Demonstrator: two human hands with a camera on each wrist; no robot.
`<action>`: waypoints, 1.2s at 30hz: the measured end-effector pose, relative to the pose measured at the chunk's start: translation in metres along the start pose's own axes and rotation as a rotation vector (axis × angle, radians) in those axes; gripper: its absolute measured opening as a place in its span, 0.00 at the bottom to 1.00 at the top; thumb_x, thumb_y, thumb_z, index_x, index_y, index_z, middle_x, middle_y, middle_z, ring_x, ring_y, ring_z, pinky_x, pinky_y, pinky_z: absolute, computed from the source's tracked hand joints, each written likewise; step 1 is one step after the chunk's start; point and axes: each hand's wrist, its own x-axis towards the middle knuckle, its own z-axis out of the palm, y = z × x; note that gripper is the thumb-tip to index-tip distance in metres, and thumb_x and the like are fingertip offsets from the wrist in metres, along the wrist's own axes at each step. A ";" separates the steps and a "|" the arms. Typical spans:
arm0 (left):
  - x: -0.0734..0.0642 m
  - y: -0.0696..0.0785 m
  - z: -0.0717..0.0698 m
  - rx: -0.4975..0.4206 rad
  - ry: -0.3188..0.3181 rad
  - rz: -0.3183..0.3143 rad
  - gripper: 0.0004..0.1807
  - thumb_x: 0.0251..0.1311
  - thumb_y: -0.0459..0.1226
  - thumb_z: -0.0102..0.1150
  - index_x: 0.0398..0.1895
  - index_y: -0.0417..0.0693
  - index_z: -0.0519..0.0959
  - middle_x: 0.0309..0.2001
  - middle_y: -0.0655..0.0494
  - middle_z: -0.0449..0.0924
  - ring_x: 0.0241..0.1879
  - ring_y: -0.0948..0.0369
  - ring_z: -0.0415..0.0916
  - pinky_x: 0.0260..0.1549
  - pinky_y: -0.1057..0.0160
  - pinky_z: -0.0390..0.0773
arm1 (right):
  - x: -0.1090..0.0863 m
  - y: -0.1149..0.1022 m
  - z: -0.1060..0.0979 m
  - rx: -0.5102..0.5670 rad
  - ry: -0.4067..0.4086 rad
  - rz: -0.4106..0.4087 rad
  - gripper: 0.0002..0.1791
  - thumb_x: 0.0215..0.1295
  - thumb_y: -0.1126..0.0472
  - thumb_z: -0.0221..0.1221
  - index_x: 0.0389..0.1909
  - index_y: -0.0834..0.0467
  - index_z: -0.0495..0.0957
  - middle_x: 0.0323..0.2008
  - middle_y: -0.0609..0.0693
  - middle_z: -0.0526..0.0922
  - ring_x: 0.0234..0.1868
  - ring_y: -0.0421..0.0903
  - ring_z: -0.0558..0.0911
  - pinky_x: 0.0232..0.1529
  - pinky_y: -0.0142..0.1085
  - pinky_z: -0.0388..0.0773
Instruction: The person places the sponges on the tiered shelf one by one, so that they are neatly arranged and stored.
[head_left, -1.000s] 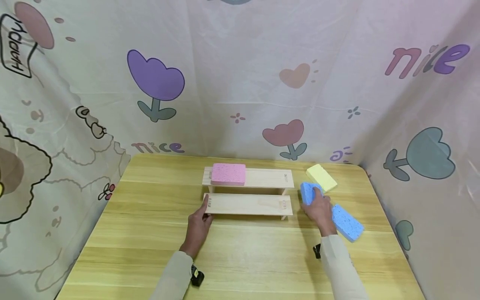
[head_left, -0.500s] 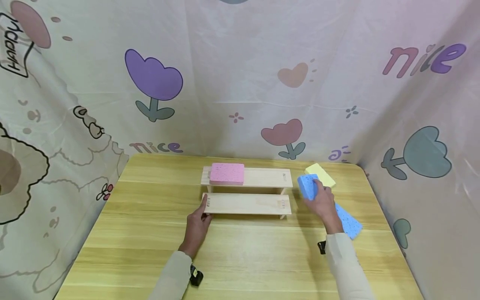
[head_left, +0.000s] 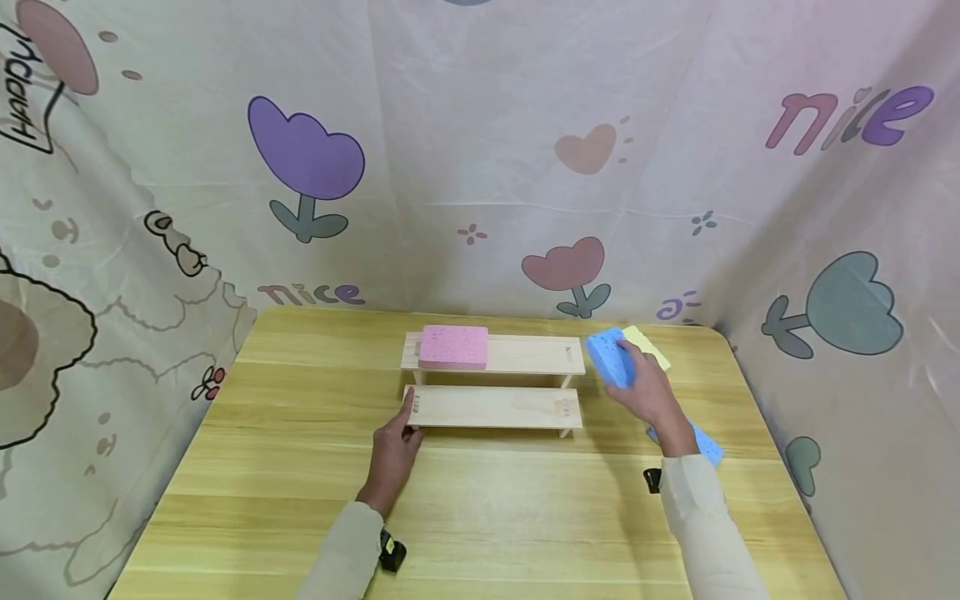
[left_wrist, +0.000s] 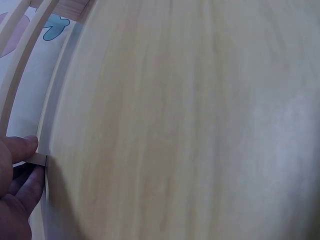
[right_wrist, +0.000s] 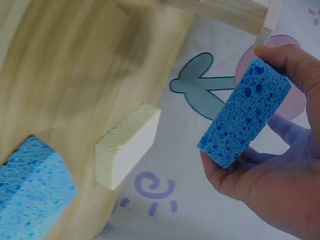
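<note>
My left hand (head_left: 392, 462) grips the left end of the front low wooden shelf (head_left: 495, 408). In the left wrist view, thumb and fingers (left_wrist: 31, 187) pinch its wooden edge. To the right of the shelves, my right hand (head_left: 651, 396) holds a blue sponge (head_left: 611, 358), tilted and raised off the table. The right wrist view shows thumb and fingertips on opposite ends of that speckled sponge (right_wrist: 245, 112). A pink sponge (head_left: 453, 346) lies on the left part of the back wooden shelf (head_left: 532, 354).
A pale yellow sponge (head_left: 651, 343) lies behind the right hand, partly covered by it. Below the right wrist, a second blue sponge (head_left: 708, 446) rests on the wooden table (head_left: 495, 517). A patterned cloth (head_left: 450, 150) hangs close behind the table.
My right hand has lifted the blue sponge from the table, turned it and carried it slightly away and left, toward the back shelf's right end. The left hand keeps its hold on the front shelf.
</note>
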 end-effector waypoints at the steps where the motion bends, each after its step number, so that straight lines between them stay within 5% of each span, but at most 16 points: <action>1: 0.000 0.000 0.000 -0.001 -0.001 -0.002 0.43 0.53 0.22 0.62 0.72 0.50 0.58 0.56 0.36 0.76 0.44 0.52 0.81 0.35 0.66 0.83 | 0.001 -0.001 -0.001 0.003 0.004 -0.013 0.45 0.54 0.57 0.63 0.72 0.57 0.52 0.61 0.74 0.62 0.53 0.67 0.69 0.50 0.61 0.71; 11: -0.001 0.001 -0.001 -0.002 0.002 0.004 0.43 0.53 0.22 0.62 0.72 0.50 0.57 0.56 0.36 0.76 0.45 0.53 0.81 0.35 0.66 0.83 | 0.011 -0.016 -0.008 0.032 -0.003 -0.160 0.46 0.51 0.61 0.66 0.71 0.55 0.55 0.61 0.70 0.63 0.54 0.66 0.70 0.52 0.61 0.70; 20: -0.001 0.002 -0.002 0.022 -0.001 -0.005 0.43 0.53 0.24 0.63 0.72 0.51 0.57 0.50 0.38 0.81 0.31 0.59 0.76 0.26 0.70 0.78 | 0.020 -0.029 -0.015 0.023 -0.044 -0.223 0.46 0.50 0.64 0.67 0.71 0.56 0.57 0.63 0.67 0.63 0.59 0.65 0.67 0.58 0.62 0.67; 29: -0.001 0.000 -0.001 -0.001 -0.020 -0.042 0.44 0.54 0.23 0.62 0.73 0.53 0.56 0.56 0.37 0.76 0.45 0.53 0.81 0.35 0.67 0.83 | 0.030 -0.043 -0.019 0.020 -0.106 -0.276 0.45 0.49 0.66 0.67 0.70 0.56 0.58 0.67 0.66 0.61 0.63 0.66 0.65 0.60 0.63 0.64; 36: -0.001 0.000 0.000 0.015 -0.016 -0.031 0.44 0.53 0.23 0.63 0.73 0.53 0.57 0.55 0.37 0.77 0.44 0.54 0.81 0.34 0.66 0.83 | 0.039 -0.055 -0.017 0.013 -0.134 -0.296 0.44 0.47 0.68 0.66 0.69 0.53 0.60 0.68 0.64 0.61 0.65 0.65 0.64 0.61 0.63 0.64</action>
